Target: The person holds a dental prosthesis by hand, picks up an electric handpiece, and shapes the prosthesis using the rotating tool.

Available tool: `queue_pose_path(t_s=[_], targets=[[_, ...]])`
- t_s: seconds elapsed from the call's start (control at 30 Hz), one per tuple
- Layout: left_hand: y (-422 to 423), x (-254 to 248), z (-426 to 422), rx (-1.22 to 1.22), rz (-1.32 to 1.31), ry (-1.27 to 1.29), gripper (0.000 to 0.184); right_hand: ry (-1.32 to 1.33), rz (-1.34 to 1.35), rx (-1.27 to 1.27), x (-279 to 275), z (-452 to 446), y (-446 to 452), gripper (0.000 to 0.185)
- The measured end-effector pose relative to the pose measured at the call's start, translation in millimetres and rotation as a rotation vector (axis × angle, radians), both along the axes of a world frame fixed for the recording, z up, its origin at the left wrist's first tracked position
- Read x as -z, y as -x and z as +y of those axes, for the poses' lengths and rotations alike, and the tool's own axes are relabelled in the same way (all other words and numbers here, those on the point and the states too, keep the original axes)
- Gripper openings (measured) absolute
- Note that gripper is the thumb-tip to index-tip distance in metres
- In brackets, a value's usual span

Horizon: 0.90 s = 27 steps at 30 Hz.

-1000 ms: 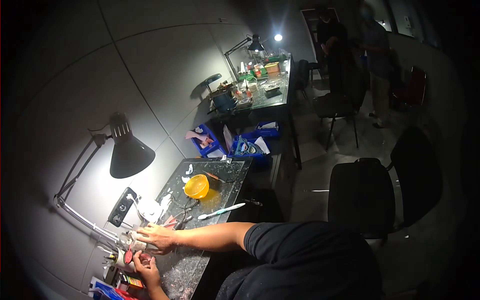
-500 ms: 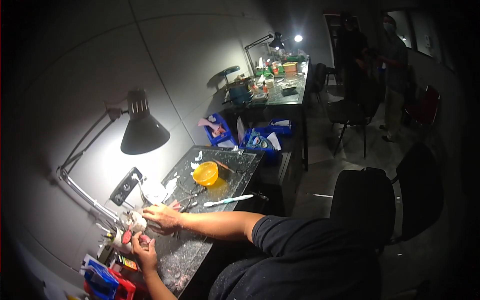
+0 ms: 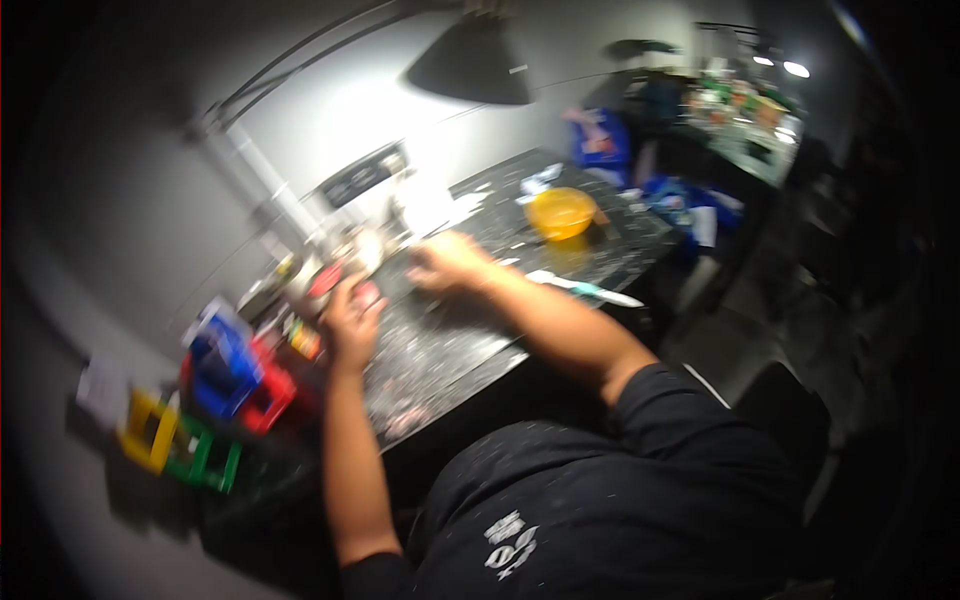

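The right hand (image 3: pixel 447 263) has been drawn rightward from the pale lump (image 3: pixel 367 249), its blurred grip impossible to tell, while the pink piece (image 3: pixel 367 293) is still gripped by the left hand (image 3: pixel 350 326) at the desk's (image 3: pixel 450 350) left, seemingly keeping work there

One yellow bowl (image 3: pixel 561 213); just in front of it, one brush (image 3: pixel 588 289). Left of the bowl: one left grip (image 3: pixel 352 322), one right grip (image 3: pixel 447 264), one pink piece (image 3: pixel 367 294), one lamp (image 3: pixel 473 68), one power strip (image 3: pixel 360 173), and four bins: one blue bin (image 3: pixel 224 368), one red bin (image 3: pixel 269 397), one yellow bin (image 3: pixel 147 432), one green bin (image 3: pixel 216 462). Two worktops: one under the bowl, the near worktop (image 3: pixel 430 362); one beyond it, the far worktop (image 3: pixel 728 143).
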<state>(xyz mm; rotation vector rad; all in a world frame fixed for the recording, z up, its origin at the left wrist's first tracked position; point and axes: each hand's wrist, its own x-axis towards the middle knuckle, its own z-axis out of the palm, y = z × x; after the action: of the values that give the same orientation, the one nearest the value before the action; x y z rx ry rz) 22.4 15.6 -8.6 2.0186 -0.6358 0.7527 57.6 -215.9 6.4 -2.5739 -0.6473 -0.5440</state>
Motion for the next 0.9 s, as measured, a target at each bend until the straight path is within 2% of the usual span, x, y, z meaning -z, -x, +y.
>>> queue_pose_path(t_s=[0.03, 0.1, 0.17, 0.3, 0.67, 0.9], targets=[[0.6, 1.0, 0.9, -0.044, 0.101, 0.008, 0.045, -0.08, 0.017, -0.083, 13.6, -5.7, -17.7, 0.036], [-8.3, 8.2, 0.1, 0.077, 0.03, 0.135, 0.044, -0.114, 0.123, -0.146, 7.8, -14.3, -16.8, 0.03], [-5.1, 5.8, -1.9, 0.141, 0.14, 0.207, 0.049, -0.132, 0.125, -0.202, 13.1, -19.3, -25.9, 0.029], [-5.1, 3.5, -1.9, 0.178, 0.27, 0.32, 0.047, -0.104, 0.177, -0.165, 5.3, -18.8, -15.7, 0.029], [-6.5, -2.7, 1.9, 0.313, 0.313, 0.483, 0.045, -0.069, 0.217, -0.156, 4.8, -16.8, -12.5, 0.03], [-5.0, -5.3, 8.9, 0.406, 0.471, 0.604, 0.037, -0.057, 0.226, -0.173, 5.7, -16.6, -13.3, 0.029]])
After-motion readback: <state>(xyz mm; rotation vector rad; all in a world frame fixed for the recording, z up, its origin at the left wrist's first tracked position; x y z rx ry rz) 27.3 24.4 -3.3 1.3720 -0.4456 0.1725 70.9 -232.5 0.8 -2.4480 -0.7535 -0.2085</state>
